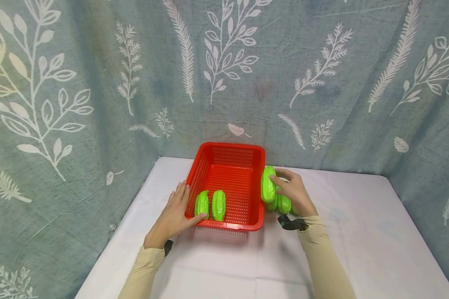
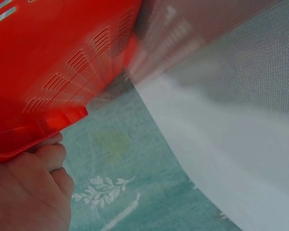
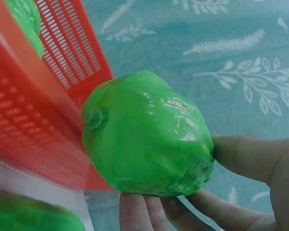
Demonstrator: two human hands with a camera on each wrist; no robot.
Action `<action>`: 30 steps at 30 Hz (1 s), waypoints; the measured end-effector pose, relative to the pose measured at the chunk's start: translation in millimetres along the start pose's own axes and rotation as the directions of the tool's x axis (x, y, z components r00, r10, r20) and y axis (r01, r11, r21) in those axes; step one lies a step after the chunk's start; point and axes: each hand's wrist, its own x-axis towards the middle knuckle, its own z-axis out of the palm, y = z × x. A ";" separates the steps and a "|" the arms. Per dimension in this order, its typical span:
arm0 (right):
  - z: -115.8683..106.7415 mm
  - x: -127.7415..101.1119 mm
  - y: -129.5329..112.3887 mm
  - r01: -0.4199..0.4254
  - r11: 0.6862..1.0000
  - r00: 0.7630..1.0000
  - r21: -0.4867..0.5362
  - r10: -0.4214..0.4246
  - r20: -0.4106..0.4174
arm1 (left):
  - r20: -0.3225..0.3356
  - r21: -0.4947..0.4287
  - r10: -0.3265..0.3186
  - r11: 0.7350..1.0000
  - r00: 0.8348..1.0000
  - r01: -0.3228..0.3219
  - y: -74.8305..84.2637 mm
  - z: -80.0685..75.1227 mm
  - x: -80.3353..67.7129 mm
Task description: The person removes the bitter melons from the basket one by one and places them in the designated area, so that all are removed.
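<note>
The right hand point(image 1: 293, 189) grips a gourd point(image 1: 268, 185) beside the basket point(image 1: 228, 225); the left hand point(image 1: 175, 216), outstretched, rests at its near left corner.

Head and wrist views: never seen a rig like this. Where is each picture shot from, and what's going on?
No robot here: these are a person's bare hands. The head view comes from a head-worn camera looking forward and down; each wrist view comes from a camera worn on that wrist, looking at that hand's work.

On the white-covered table stands a red basket with two green gourd-like pieces inside. More green pieces lie just right of it.

The left hand rests on the basket's front-left corner. The right hand holds another green piece between thumb and fingers, by the basket's right side. A patterned curtain hangs behind.
</note>
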 end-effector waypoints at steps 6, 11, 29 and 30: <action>-13.1 -1.1 6.2 -0.007 1.000 1.000 -0.013 0.007 -0.010 | -0.001 -0.007 -0.002 1.000 1.000 0.002 -0.6 -0.9 -0.3; -24.3 -2.6 11.6 -0.023 0.999 0.999 -0.039 0.022 -0.044 | 0.000 -0.003 0.002 1.000 1.000 -0.002 0.2 -0.2 0.4; -62.7 -17.1 27.4 -0.059 0.998 0.991 -0.002 0.059 -0.123 | -0.004 0.000 0.001 1.000 1.000 -0.001 1.6 0.4 1.1; -64.6 -18.1 28.0 -0.061 0.998 0.989 0.005 0.061 -0.132 | -0.003 -0.002 -0.001 1.000 1.000 0.001 2.0 0.2 1.0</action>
